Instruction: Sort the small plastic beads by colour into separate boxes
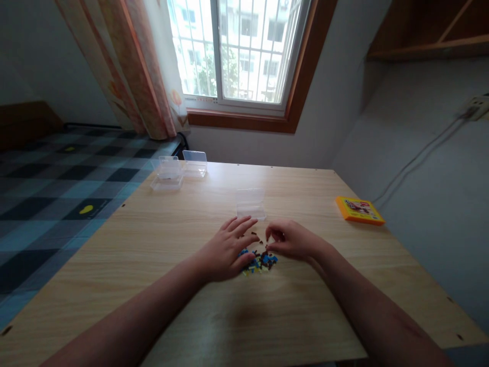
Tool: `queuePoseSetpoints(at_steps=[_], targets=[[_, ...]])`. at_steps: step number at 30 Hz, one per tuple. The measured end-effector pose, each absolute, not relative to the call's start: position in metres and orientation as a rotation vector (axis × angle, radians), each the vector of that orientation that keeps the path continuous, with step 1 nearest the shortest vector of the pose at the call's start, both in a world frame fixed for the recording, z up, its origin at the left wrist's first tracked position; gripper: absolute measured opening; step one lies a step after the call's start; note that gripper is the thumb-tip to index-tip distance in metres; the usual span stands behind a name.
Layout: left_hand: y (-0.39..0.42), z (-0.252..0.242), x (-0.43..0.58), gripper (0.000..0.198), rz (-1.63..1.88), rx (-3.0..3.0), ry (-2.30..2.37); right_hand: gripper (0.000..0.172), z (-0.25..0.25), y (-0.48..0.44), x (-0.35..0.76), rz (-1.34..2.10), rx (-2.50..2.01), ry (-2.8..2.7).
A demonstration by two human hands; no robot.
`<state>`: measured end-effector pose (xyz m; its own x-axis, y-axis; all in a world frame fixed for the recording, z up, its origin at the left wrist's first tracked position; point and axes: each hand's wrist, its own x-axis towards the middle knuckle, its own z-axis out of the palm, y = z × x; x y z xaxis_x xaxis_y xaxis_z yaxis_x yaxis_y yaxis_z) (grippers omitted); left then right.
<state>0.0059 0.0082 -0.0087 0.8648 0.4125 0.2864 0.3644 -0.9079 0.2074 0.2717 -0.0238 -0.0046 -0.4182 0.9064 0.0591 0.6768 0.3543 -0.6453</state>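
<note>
A small pile of tiny blue, yellow and dark brown pieces (263,262) lies on the wooden table (305,311). My left hand (229,250) rests over the left side of the pile, palm down with its fingers spread, and covers part of it. On the right, my right hand (288,239) is curled at the pile's upper right edge, thumb and index finger bent toward each other near a tiny dark piece. Whatever is between those fingertips is too small to make out. Just beyond my hands stands a clear plastic box (251,209) with its lid raised.
More clear plastic boxes (167,181) and an open one (195,168) stand at the table's far left. An orange-yellow box (360,211) lies near the right edge. Beyond are a window, a curtain and a bed with a checked cover (76,188).
</note>
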Motion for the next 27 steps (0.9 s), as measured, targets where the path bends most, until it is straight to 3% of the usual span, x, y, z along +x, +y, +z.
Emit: queuePoseSetpoints(at_steps=[13,20,27], targets=[[0.011,-0.003,-0.002,0.031,0.541,2.862,0.568,0.013,-0.011,-0.018,0.274,0.56,-1.54,-2.124],[0.012,-0.004,-0.004,0.032,0.544,2.861,0.564,0.019,-0.015,-0.014,0.271,0.484,-1.293,-2.285],[0.017,-0.006,-0.007,0.031,0.649,2.861,0.608,0.014,-0.019,-0.01,0.264,0.4,-1.237,-2.213]])
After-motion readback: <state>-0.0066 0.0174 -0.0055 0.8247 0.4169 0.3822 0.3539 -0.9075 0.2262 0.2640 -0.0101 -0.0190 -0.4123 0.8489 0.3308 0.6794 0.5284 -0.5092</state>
